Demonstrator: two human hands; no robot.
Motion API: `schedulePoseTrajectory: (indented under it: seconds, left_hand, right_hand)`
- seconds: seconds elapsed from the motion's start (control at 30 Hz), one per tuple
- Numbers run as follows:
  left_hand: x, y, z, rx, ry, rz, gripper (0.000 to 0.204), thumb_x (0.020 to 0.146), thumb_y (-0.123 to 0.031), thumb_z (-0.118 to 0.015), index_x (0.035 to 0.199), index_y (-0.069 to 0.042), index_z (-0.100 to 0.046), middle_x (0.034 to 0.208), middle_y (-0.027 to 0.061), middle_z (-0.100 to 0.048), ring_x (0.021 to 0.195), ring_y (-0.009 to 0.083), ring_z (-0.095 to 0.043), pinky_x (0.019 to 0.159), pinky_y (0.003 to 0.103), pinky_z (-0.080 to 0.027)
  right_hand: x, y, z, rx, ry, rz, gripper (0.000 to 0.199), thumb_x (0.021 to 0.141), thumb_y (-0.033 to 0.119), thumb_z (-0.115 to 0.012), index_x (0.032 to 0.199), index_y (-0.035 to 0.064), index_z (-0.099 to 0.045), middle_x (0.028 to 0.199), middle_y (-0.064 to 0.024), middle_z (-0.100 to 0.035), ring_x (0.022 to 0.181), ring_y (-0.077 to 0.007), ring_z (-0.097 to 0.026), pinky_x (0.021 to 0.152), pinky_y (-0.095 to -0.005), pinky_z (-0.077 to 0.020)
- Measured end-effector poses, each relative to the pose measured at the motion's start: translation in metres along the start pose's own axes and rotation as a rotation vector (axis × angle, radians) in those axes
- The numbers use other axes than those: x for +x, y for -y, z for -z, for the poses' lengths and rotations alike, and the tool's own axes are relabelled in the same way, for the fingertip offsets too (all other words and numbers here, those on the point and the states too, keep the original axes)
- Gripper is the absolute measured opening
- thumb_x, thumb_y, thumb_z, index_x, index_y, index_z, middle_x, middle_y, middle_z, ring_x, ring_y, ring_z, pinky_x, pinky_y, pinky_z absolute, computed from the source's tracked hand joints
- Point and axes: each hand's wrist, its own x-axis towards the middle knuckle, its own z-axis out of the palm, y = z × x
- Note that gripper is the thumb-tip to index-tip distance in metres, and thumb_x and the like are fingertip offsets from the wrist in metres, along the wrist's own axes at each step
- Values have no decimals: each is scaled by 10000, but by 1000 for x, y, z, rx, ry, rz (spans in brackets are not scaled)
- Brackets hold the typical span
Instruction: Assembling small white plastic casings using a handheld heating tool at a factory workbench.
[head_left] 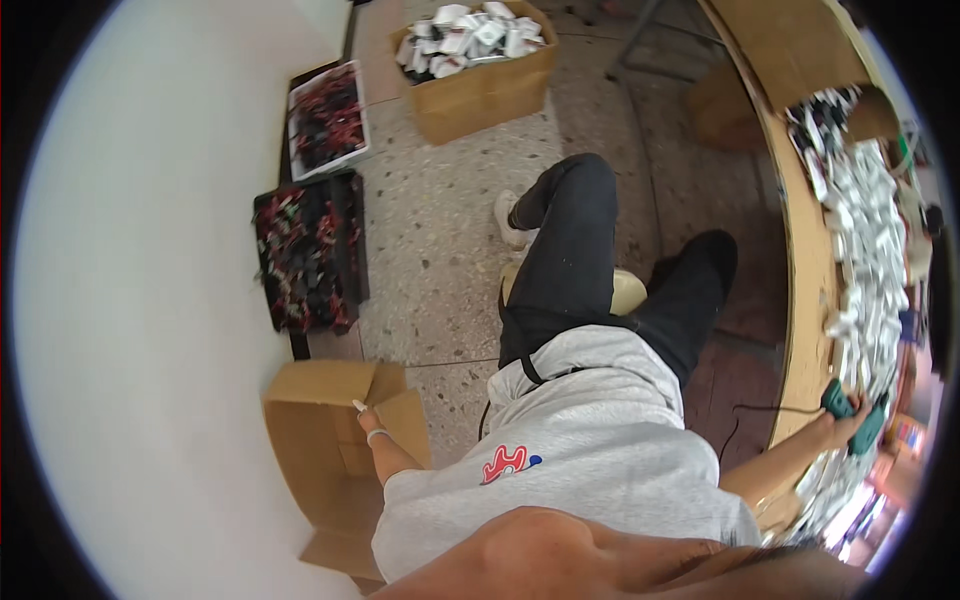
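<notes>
My left hand (372,425) reaches down to my left, over the flap of an open brown cardboard box (320,450) on the floor by the white wall. A small white tip shows at its fingers; whether it holds anything I cannot tell. My right hand (835,425) rests on the wooden workbench (805,300) at the right and grips a green hand tool (852,410) with a black cable (760,408). I sit on a pale stool (628,290), in a grey sweatshirt and black trousers.
A long pile of small white parts (870,240) covers the bench. On the floor by the wall lie a black tray (310,250) and a white tray (325,118) of red and black parts. A cardboard box (480,85) of white and black pieces stands beyond.
</notes>
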Motion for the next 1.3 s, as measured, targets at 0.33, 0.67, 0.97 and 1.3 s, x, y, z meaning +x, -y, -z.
schedulePoseTrajectory:
  seconds: [0.33,0.67,0.97,1.3]
  left_hand:
    - [-115,-37,57,356,-388,-310,465,921,-345,-597,984,105,-696,1016,348,-679,919,486,-680,784,534,-550]
    - [-348,-211,294,163,-646,-713,355,897,-216,-585,939,110,-720,900,306,-693,768,401,-644,676,490,-519]
    - [-616,-355,152,-284,-409,-1306,195,829,-109,-661,839,83,-696,675,110,-626,644,194,-492,601,403,-419]
    - [-622,-475,-110,283,-273,-1611,308,810,-281,-635,803,24,-673,869,269,-688,840,485,-664,740,571,-521]
  right_hand:
    - [-114,25,-73,41,-136,20,224,951,155,-698,1115,18,-633,972,-82,-694,683,-127,-555,661,-254,-498]
    - [-103,41,-70,108,-175,40,252,983,169,-665,1140,-25,-635,1082,-102,-691,702,-95,-509,664,-234,-474]
    - [-136,40,-41,161,-186,-45,226,1035,143,-567,1189,-22,-551,1106,-101,-614,638,-80,-437,570,-233,-369]
    - [-142,61,-13,82,-312,-83,247,1046,161,-546,1206,-25,-521,1113,-112,-593,634,-76,-431,564,-238,-375]
